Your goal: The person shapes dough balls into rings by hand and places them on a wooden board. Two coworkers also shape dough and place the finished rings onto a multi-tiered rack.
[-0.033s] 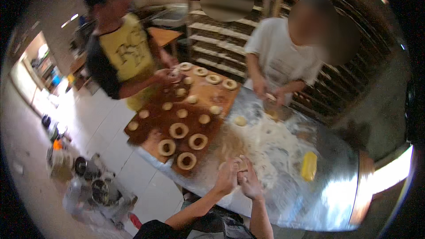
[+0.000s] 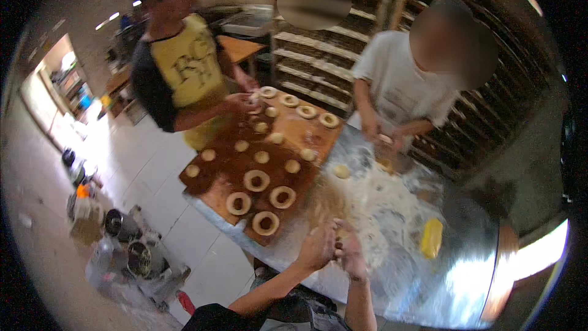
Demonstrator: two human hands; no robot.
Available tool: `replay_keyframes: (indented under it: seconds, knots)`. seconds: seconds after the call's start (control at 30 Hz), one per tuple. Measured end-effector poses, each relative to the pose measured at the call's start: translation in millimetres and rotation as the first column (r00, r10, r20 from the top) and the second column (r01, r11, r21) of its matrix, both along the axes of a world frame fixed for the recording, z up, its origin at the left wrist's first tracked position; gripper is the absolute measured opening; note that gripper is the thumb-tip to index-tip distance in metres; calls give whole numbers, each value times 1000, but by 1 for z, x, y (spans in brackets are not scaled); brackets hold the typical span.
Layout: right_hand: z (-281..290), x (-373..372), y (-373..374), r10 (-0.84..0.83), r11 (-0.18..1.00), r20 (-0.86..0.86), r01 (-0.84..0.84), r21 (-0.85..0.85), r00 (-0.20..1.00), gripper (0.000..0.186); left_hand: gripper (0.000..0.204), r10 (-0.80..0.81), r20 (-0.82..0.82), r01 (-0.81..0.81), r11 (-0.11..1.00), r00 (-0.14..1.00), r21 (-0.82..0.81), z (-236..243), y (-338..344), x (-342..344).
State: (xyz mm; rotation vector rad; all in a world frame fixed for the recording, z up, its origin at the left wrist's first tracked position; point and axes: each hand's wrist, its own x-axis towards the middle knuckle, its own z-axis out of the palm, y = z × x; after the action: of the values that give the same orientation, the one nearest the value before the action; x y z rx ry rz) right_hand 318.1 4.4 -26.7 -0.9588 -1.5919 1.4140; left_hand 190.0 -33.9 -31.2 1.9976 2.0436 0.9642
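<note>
Hands meet at the near edge of the flour-dusted shiny metal table, so I'm reading the layout from there. My left hand and right hand are pressed together, fingers curled inward round a small pale lump of dough. Only a sliver of it shows between the palms, so I can't tell its shape or long axis. Both hands look clasped on it, not slack.

Key relation: the brown wooden board lies up and to the left of the hands, i.e. on the left-hand side. Its closest piece, a pale ring-shaped dough round, sits just beside the left hand; the right hand is clearly farther off. More rings and small flat rounds run away from me along the board twd the far end.

To the right, well apart from both hands, a yellow plastic scraper-like block lies on the table; the right hand is nearer to that. A loose white flour patch spreads just beyond the fingertips.

Two other ppl work across the table: one in a yellow-and-black shirt handling pieces at the board's far end, one in a white shirt with hands down at the far table edge.
</note>
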Motion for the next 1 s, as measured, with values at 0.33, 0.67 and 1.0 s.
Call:
replay_keyframes:
  seconds: [0.33,0.67,1.0]
  knots:
    - [0,-128,13,81,976,-210,-120,-181,974,54,14,26,291,-88,975,956,203,0,-3,-114]
    - [7,-236,29,416,884,-49,-390,258,908,56,22,105,503,-194,973,858,127,11,-9,-216]
    - [31,-311,30,378,683,-725,-702,-201,575,48,22,192,549,-262,964,813,51,5,-2,-277]
